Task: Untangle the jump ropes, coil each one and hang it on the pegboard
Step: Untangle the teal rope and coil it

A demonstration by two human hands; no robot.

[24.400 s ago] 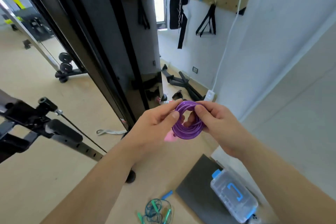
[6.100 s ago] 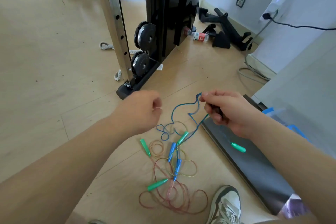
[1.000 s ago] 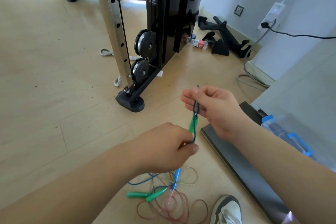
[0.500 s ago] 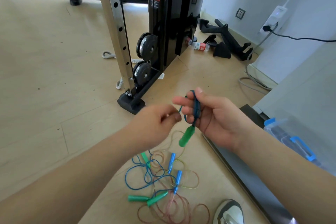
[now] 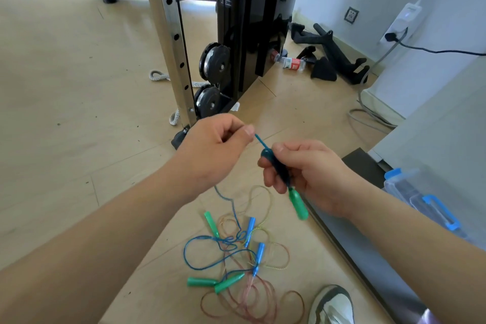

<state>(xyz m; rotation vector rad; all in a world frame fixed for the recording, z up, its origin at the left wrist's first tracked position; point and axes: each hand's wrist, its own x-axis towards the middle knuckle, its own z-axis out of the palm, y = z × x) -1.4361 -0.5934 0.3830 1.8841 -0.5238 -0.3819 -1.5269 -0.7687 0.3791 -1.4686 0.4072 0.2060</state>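
Observation:
My right hand [image 5: 307, 173] grips a small coil of blue jump rope [image 5: 274, 164] wound round its fingers; one green handle [image 5: 298, 205] hangs below the palm. My left hand [image 5: 215, 150] pinches the same blue cord just left of the coil, and the cord runs taut between both hands. From my left hand the blue cord drops to a tangle [image 5: 236, 258] of blue, yellow and pink ropes with green and blue handles on the wooden floor. The pegboard is out of view.
A black and steel weight machine [image 5: 231, 34] stands ahead on the floor. A dark mat [image 5: 368, 231] and a clear box with blue clips [image 5: 420, 200] lie at the right. My shoe [image 5: 331, 305] is beside the tangle. Black handles and a bottle lie by the wall.
My left hand has drawn the blue cord up and to the left, away from my right hand. More turns of rope sit on my right fingers, which have tilted lower.

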